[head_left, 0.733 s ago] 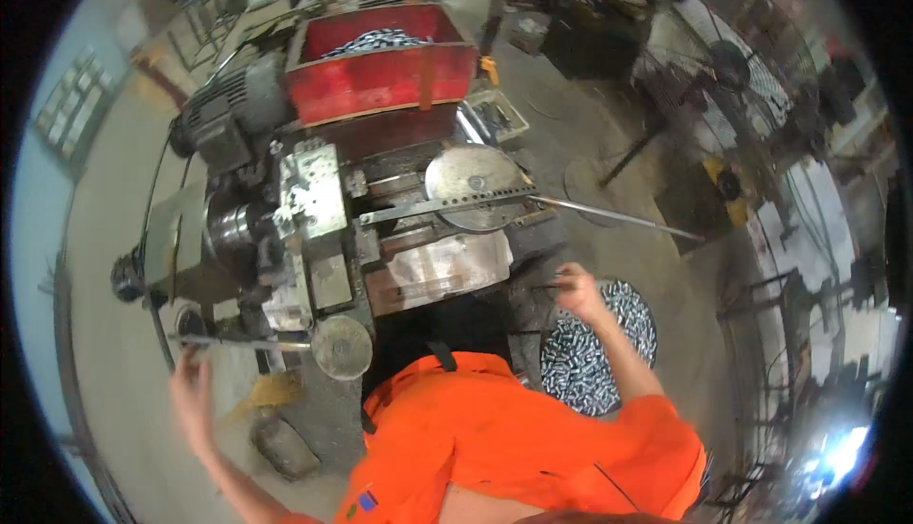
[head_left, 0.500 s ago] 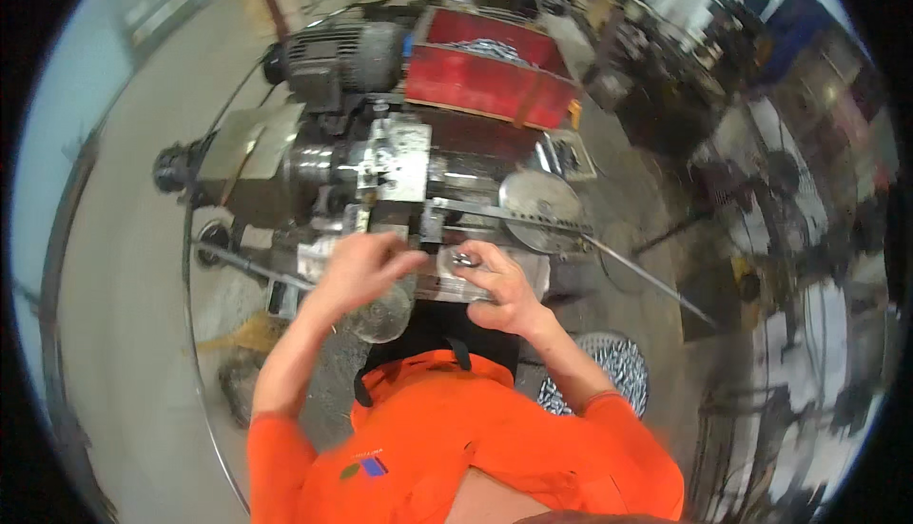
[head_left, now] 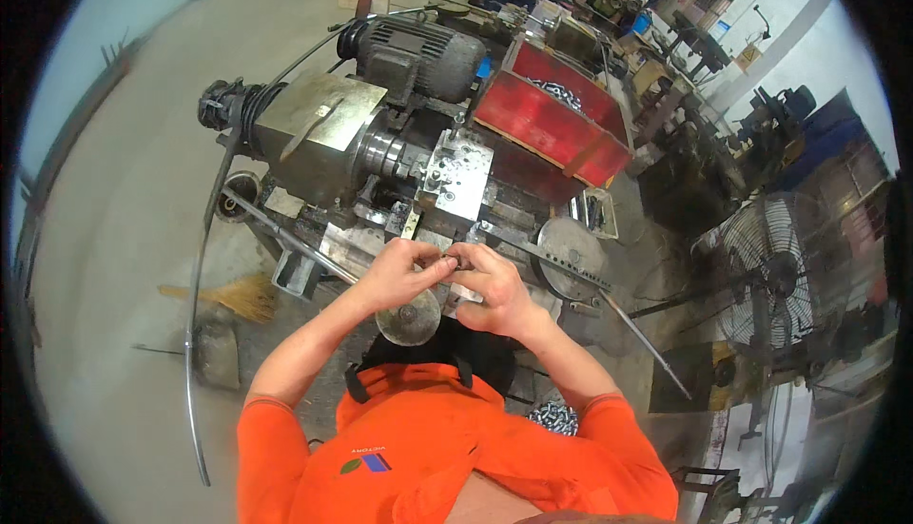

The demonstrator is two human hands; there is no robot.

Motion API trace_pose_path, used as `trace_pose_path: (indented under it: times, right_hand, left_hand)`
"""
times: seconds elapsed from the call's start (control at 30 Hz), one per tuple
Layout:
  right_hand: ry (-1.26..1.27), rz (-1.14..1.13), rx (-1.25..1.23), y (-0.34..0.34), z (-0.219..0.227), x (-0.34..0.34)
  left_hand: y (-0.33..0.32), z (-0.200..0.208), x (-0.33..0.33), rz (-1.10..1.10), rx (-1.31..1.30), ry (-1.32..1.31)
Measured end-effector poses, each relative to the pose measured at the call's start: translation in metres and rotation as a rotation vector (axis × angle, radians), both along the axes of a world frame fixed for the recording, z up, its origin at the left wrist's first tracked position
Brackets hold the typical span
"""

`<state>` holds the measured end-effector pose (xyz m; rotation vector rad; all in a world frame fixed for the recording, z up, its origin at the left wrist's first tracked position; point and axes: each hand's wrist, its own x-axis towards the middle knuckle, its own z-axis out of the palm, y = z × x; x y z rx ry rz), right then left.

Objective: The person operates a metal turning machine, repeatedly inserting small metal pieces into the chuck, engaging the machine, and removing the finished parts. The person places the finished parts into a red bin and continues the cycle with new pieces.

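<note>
My left hand (head_left: 404, 272) and my right hand (head_left: 493, 286) meet fingertip to fingertip in front of the machine. Both are closed in a pinch. A small dark metal part shows only in part between the fingers, mostly hidden by them. Just beyond the hands lies the lathe-like machine's metal block (head_left: 461, 177), with a bright spindle (head_left: 380, 151) to its left. Beneath my left wrist is a round grey handwheel (head_left: 409, 320). A bar with a row of holes (head_left: 561, 260) runs to the right of my right hand, over a larger round disc (head_left: 575, 239).
A red metal bin (head_left: 552, 125) with shiny small parts stands behind the machine, beside an electric motor (head_left: 418, 56). Near my right elbow is a pile of small metal parts (head_left: 553, 417). A large fan (head_left: 775, 272) stands at right; a broom (head_left: 233, 296) lies at left.
My left hand has moved right and its fingers have closed against those of my right hand, where a small shiny metal part was showing. The head view has swung, shifting the machine rightward.
</note>
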<state>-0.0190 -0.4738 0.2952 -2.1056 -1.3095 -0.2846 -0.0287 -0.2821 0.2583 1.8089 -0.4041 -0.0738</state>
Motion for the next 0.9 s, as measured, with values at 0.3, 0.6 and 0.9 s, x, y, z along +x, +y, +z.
trace_pose_path:
  times: [0.3, 0.6, 0.9]
  right_hand:
    - [-0.089, 0.102, -0.092, 0.022, 0.012, 0.029]
    - [-0.069, 0.081, -0.307, 0.063, 0.023, 0.084]
    - [0.049, -0.331, -0.538, 0.106, -0.041, 0.184]
  left_hand:
    - [0.019, 0.003, 0.008, 0.086, -0.168, 0.109]
    - [0.071, 0.029, 0.013, 0.178, 0.2, -0.026]
    - [0.246, 0.028, -0.097, 0.927, 1.002, 0.049]
